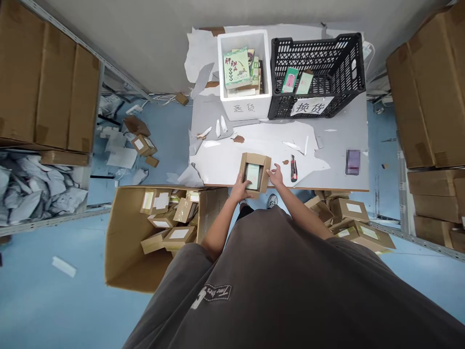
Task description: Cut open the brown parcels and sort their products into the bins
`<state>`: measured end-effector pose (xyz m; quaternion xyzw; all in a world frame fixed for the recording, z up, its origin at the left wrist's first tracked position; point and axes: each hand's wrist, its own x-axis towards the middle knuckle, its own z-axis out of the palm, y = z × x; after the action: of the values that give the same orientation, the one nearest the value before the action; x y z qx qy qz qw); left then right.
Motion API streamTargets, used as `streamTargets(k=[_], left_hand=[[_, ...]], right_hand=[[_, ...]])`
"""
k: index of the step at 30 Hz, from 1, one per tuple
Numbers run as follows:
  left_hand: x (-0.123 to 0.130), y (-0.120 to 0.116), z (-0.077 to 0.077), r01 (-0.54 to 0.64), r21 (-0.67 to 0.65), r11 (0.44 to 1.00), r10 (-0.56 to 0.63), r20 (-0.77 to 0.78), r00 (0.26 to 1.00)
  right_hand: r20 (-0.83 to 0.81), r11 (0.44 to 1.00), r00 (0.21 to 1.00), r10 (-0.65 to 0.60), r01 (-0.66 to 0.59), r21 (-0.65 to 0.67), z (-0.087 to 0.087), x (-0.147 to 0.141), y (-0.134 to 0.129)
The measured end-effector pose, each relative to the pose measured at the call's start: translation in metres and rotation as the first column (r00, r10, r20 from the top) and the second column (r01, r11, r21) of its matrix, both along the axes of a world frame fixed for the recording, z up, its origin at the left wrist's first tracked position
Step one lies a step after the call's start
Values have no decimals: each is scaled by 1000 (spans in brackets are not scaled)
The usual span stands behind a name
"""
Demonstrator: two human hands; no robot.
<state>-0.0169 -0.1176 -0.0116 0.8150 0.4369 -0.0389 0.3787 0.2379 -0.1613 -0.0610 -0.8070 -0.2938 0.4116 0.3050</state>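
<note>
An opened cardboard box [258,159] is held at the table's front edge, with a pale green packet [253,176] inside it. My left hand [240,188] grips the box's left side, its thumb reaching over the packet. At the right side of the box is my right hand [275,175], fingers apart, the fingertips touching or very near the flap. A red and black box cutter [294,168] lies on the table to the right of that hand. Paper scraps [221,127] lie farther back.
A white bin [245,109] of booklets and a black crate [316,87] with two packets stand at the back. A purple item [352,162] lies at right. A large carton [127,232] of boxes stands front left; shelves flank both sides.
</note>
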Motion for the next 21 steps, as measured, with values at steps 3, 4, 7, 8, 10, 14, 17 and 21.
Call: streamTargets(k=[3, 4, 7, 8, 10, 14, 17, 21], left_hand=[[8, -13, -2, -68, 21, 997, 68, -2, 998], [11, -16, -2, -85, 19, 996, 85, -7, 996], [17, -21, -4, -119, 19, 993, 119, -10, 993], [18, -22, -6, -130, 23, 991, 130, -4, 991], [22, -23, -10, -158, 29, 987, 157, 13, 987], [25, -23, -15, -206, 42, 978, 204, 47, 978], [25, -16, -10, -197, 48, 979, 195, 50, 980], [37, 10, -1, -146, 162, 976, 147, 2, 989]], right_hand=[[72, 1000, 997, 0, -1, 8, 5, -7, 2], [76, 1000, 997, 15, -17, 19, 7, -9, 3], [54, 998, 997, 56, -56, 10, 12, -14, 8], [38, 998, 997, 69, -69, -1, 13, -14, 10], [14, 994, 994, 106, -106, -16, 14, -14, 14], [-27, 982, 982, 188, -188, -2, 14, -10, 20], [-50, 980, 979, 199, -198, 31, 14, -10, 22], [-14, 981, 981, 191, -190, 44, 15, -14, 21]])
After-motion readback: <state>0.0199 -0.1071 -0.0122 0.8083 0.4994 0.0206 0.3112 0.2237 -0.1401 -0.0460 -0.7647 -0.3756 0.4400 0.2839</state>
